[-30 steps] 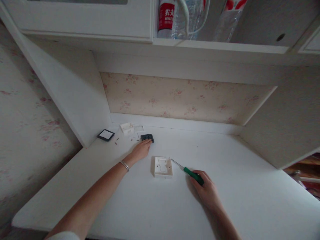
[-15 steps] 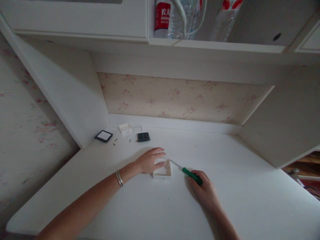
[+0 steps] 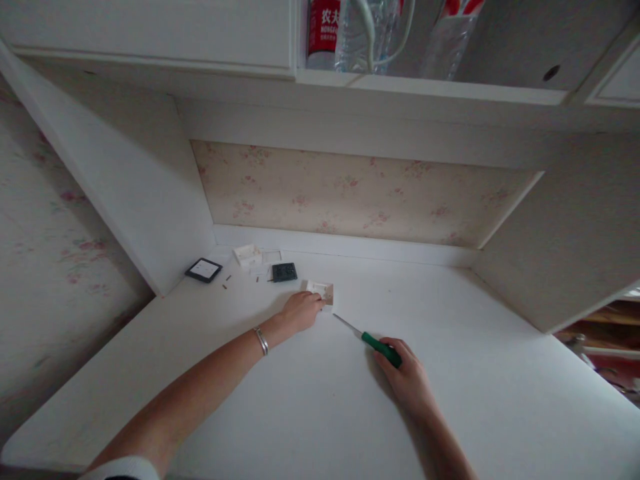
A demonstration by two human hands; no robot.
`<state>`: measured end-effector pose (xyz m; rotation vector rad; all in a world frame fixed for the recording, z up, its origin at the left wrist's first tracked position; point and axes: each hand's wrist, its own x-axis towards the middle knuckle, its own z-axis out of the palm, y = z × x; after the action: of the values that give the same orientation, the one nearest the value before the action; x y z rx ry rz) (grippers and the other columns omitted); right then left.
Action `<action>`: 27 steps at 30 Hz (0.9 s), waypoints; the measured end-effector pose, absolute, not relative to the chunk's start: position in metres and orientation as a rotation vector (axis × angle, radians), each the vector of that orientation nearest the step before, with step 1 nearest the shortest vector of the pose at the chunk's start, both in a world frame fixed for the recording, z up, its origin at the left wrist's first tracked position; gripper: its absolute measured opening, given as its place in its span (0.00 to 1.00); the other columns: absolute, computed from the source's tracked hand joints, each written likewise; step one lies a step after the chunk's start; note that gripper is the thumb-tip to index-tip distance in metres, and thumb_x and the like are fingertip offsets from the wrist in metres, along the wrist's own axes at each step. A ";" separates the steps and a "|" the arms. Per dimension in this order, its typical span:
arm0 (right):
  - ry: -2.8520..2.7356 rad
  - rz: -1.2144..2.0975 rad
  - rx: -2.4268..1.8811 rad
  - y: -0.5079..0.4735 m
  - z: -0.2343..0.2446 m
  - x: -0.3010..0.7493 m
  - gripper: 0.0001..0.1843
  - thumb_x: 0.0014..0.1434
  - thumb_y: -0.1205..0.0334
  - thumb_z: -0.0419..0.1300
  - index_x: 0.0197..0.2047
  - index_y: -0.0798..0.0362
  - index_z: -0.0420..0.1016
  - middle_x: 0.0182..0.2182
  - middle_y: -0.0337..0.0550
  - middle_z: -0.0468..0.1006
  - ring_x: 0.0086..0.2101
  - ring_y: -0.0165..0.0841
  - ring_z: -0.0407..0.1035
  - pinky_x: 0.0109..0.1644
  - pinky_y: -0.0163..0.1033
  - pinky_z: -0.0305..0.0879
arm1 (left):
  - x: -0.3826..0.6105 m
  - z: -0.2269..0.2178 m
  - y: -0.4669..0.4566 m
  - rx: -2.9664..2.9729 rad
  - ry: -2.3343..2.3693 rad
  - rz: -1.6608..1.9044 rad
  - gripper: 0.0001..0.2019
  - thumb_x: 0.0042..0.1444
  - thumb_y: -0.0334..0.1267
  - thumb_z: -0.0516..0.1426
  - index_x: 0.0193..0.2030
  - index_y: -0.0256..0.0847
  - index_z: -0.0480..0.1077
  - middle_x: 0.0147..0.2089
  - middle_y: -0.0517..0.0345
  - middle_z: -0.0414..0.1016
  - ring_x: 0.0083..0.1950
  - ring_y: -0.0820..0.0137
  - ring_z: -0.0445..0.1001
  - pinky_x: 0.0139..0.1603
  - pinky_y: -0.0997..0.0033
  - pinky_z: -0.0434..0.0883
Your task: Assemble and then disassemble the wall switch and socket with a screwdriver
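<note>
My left hand [image 3: 301, 311] has its fingers closed on the near left part of a small white open-topped plastic box [image 3: 328, 291], which rests on the white desk. Its fingertips cover part of the box. In my right hand [image 3: 406, 375] is a screwdriver [image 3: 381, 349] with a green handle, held low over the desk. Its thin metal shaft points up and left, with the tip just short of the box's near right corner and apart from it.
Behind the left hand lie a dark green-black module [image 3: 285, 272], a second white box [image 3: 247, 255], a clear frame [image 3: 272, 256], several tiny brown pieces and a black-framed panel [image 3: 204, 269]. A shelf with plastic bottles [image 3: 324, 30] overhangs the desk [image 3: 280, 407].
My left hand has moved the white box away from me, toward the back of the desk, and its fingers have closed on it. My right hand stays nearly still with the screwdriver.
</note>
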<state>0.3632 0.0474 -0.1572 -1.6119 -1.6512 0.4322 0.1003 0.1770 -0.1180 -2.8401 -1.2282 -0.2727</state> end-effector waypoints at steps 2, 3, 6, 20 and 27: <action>-1.646 0.453 -1.615 0.047 -0.157 0.363 0.16 0.57 0.51 0.55 0.43 0.51 0.71 0.41 0.47 0.74 0.40 0.40 0.69 0.44 0.43 0.63 | 0.106 -0.121 0.193 -2.776 -1.295 -0.272 0.17 0.56 0.23 0.50 0.50 0.37 0.70 0.44 0.46 0.76 0.48 0.62 0.73 0.48 0.64 0.69; -1.643 0.460 -1.614 0.047 -0.156 0.363 0.15 0.57 0.51 0.55 0.43 0.51 0.71 0.40 0.46 0.74 0.40 0.39 0.69 0.44 0.43 0.63 | 0.108 -0.122 0.202 -2.743 -1.328 -0.266 0.17 0.56 0.22 0.50 0.51 0.36 0.69 0.44 0.44 0.75 0.48 0.62 0.73 0.48 0.64 0.69; -1.634 0.471 -1.609 0.048 -0.155 0.363 0.15 0.57 0.51 0.56 0.43 0.51 0.71 0.40 0.46 0.75 0.40 0.39 0.69 0.44 0.42 0.63 | 0.113 -0.122 0.231 -2.651 -1.418 -0.231 0.15 0.57 0.22 0.49 0.49 0.32 0.69 0.43 0.41 0.75 0.46 0.61 0.74 0.46 0.63 0.69; -1.583 0.459 -1.611 0.049 -0.157 0.365 0.14 0.55 0.53 0.58 0.41 0.51 0.73 0.38 0.46 0.76 0.39 0.39 0.69 0.43 0.42 0.62 | 0.091 -0.113 0.291 -2.400 -1.686 -0.318 0.14 0.61 0.26 0.49 0.52 0.24 0.66 0.51 0.35 0.71 0.54 0.59 0.70 0.55 0.55 0.64; -1.433 0.565 -1.579 0.048 -0.153 0.369 0.18 0.53 0.49 0.60 0.42 0.52 0.77 0.39 0.47 0.78 0.40 0.41 0.70 0.45 0.43 0.63 | 0.106 -0.100 0.194 -2.522 -1.496 -0.540 0.17 0.62 0.30 0.47 0.56 0.36 0.65 0.53 0.46 0.72 0.53 0.65 0.70 0.54 0.66 0.64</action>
<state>0.3694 0.0479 -0.1526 -1.5795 -1.4326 0.5648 0.1064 0.1944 -0.0998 -2.5217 -1.4958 -0.5402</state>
